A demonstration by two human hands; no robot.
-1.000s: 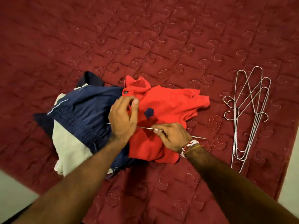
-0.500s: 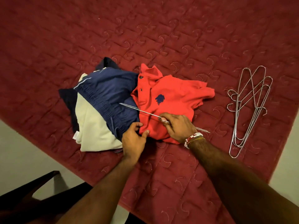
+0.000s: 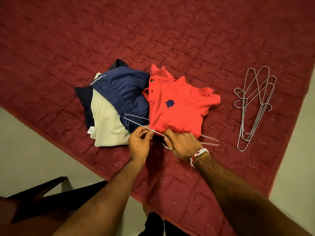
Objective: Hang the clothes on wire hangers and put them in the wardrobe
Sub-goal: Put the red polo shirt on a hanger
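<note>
We see a matt, plush-looking maroon quilted bedspread (image 3: pixel 170 31) with pale stitched swirls. Near its right edge lies a stack of bare wire hangers (image 3: pixel 255 106), thin, shiny metal. The red polo shirt (image 3: pixel 177 108) looks like matt knit cloth with an embroidered navy logo. The navy shorts (image 3: pixel 122 92) are smoother cloth with a slight sheen and a gathered waistband. The cream garment (image 3: pixel 105 126) is soft, matt cloth. The wire hanger in hand (image 3: pixel 144 127) is the same shiny metal.
</note>
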